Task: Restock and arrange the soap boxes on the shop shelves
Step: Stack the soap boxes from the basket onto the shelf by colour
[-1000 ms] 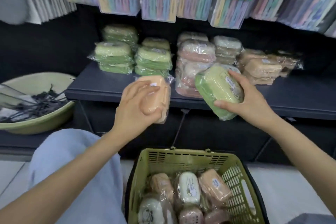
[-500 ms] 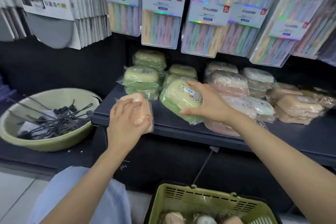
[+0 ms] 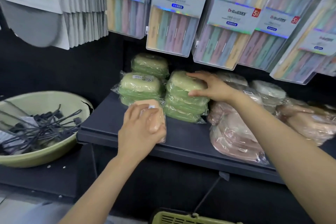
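Restock partly done: right hand (image 3: 212,87) rests with fingers spread on a green soap box (image 3: 183,82) now topping the front green stack (image 3: 184,107) on the dark shelf (image 3: 181,138), thumb at its side, apparently seating it. Left hand (image 3: 140,129) grips a peach soap box (image 3: 154,116) just above the shelf's front edge, not yet placed; judging by colour it belongs with the peach pile (image 3: 312,123) far right. Boxes are rounded, plastic-wrapped, labelled on top; basket (image 3: 181,219) contents are out of view.
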